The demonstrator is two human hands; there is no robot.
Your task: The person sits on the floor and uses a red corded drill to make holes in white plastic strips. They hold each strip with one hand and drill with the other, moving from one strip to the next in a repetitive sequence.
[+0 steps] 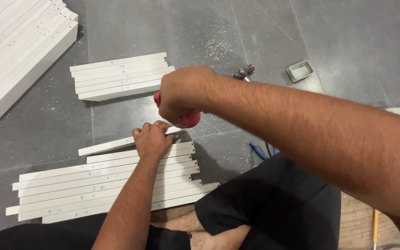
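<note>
Far left, long white boards [10, 51] lie stacked at the frame corner; below them a row of white painted slats [103, 187] sits flat on the grey floor [339, 41], edges touching, pencil marks on the faces. A second short stack of slats [121, 76] lies above, well apart. Left hand [153, 139] is pressed flat, fingers closed down on the end of one white slat [109, 146] that lies at a slant just above the row, pinning it. Slat looks stiff, light, thin, smooth paint so probably slippery; best gripped by the long edges or held down near the end, as here. Right hand [184, 95] is fisted tight round a red-handled tool [188, 119], directly above and touching close to the left fingertips at the slat's end; tool tip hidden. Further right: a metal tool [244, 71] on the floor, a small grey rectangular tray [300, 70], blue-handled pliers [258, 150] near the knee.
</note>
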